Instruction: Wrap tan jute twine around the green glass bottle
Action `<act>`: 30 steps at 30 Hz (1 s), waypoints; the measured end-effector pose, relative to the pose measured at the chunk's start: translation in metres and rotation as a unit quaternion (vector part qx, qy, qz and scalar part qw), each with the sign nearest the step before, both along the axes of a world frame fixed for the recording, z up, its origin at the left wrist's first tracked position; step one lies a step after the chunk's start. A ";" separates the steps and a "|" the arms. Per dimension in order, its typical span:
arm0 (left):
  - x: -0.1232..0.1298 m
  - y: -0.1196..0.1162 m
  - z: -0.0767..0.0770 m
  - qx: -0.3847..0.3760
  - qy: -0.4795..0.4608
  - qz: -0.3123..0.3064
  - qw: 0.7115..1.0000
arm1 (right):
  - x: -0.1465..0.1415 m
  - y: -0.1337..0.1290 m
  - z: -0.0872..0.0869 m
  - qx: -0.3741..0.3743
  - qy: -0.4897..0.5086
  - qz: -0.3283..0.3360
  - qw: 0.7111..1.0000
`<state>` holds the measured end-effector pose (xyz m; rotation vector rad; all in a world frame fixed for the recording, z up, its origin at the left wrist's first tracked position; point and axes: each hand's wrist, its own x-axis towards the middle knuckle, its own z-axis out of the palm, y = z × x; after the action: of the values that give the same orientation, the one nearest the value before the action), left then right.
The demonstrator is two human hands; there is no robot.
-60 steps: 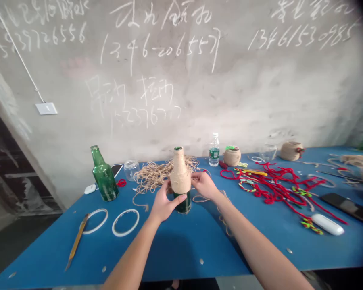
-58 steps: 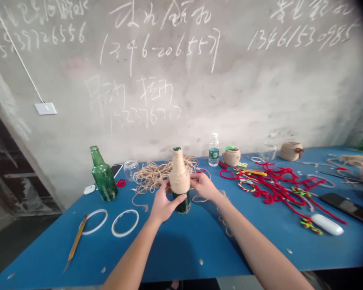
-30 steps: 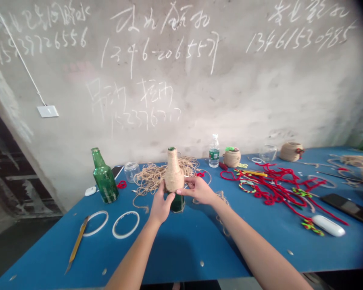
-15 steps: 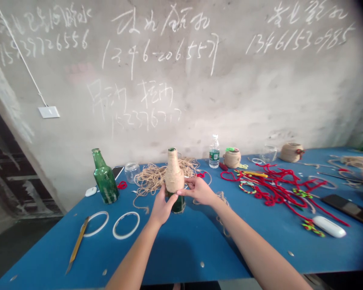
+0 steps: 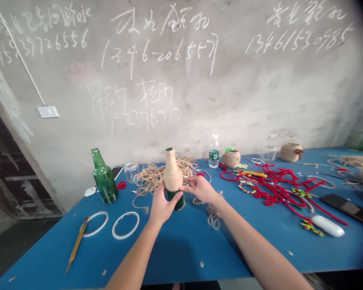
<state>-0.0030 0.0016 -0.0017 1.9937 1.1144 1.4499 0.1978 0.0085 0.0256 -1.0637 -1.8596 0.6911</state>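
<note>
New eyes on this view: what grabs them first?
Probably the twine-wrapped bottle at center, upright on the blue table, with the left hand around its bare green lower part and the right hand at its right side. Next, the big chalk writing across the gray wall above. Then the bright red cord sprawled over the table's right half.

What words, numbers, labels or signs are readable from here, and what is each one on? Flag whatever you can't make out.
"15…39726556": wall, upper left; third digit unclear.
"1346…20655": wall, upper middle; ending unclear.
"13461530985": wall, upper right.
"152376…": wall, lower middle; the rest too faint.
Chinese handwriting around these numbers: too loose to read surely.
Green label on the water bottle: print too small to read.
</note>
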 end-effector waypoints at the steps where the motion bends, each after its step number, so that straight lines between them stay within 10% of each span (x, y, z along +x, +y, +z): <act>1: 0.000 0.000 -0.001 -0.001 -0.001 -0.013 1.000 | 0.000 0.000 0.000 0.002 -0.001 -0.001 1.000; 19: -0.006 0.005 -0.005 -0.093 -0.070 -0.160 0.980 | 0.001 0.000 -0.003 0.045 -0.028 -0.041 0.998; 30: -0.003 0.003 -0.002 -0.033 -0.008 -0.015 0.999 | 0.000 0.001 -0.009 0.039 -0.025 -0.033 0.998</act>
<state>-0.0055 0.0050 -0.0041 1.9430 1.1071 1.3941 0.1978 0.0097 0.0168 -1.0954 -1.8695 0.5551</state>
